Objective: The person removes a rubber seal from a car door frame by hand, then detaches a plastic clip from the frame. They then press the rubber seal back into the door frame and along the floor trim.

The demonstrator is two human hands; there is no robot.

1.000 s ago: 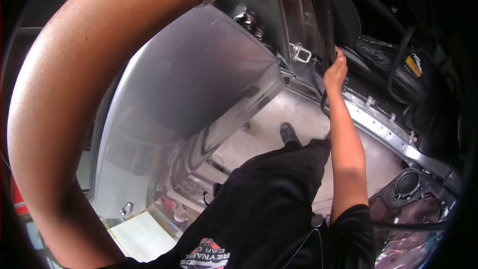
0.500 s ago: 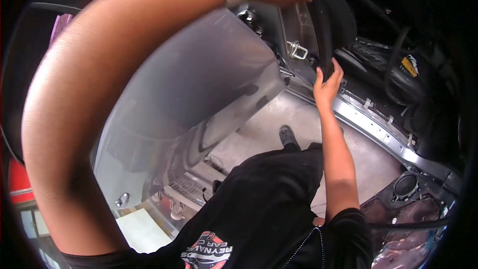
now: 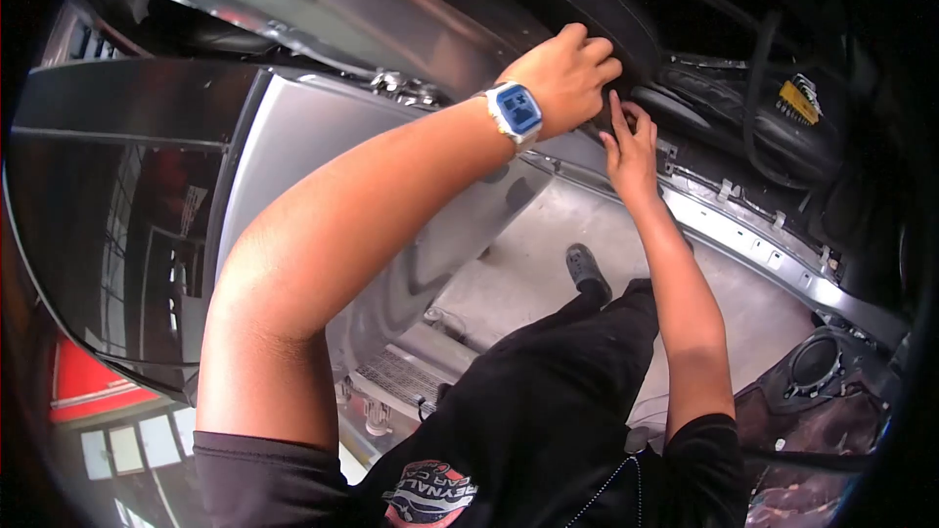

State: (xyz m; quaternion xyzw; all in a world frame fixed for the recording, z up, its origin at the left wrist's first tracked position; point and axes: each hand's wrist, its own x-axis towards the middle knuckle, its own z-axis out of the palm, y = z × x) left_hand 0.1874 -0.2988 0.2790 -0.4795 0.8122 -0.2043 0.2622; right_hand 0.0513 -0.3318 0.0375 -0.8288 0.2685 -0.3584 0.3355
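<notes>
My left hand point(image 3: 569, 83), with a watch point(image 3: 515, 110) on its wrist, reaches across to the car's door pillar. Its fingers are bent over a dark trim strip point(image 3: 608, 108), which is hard to make out against the black behind it. Just below and to the right is my right hand point(image 3: 634, 145), touching or close beside the same strip. Its forefinger and thumb point up and stand apart, while the other fingers are partly bent. The fingertips of both hands nearly meet.
An open grey car door point(image 3: 293, 147) with a dark window stands at the left. The bare metal door sill point(image 3: 748, 244) runs down to the right, beside a black seat point(image 3: 738, 122). A stripped door panel with a speaker point(image 3: 814, 364) is at lower right. Below is the floor point(image 3: 533, 254).
My left hand has come down along the pillar from the top of the view to just above my right hand. My right hand has shifted slightly, and the view has turned, showing more of the door.
</notes>
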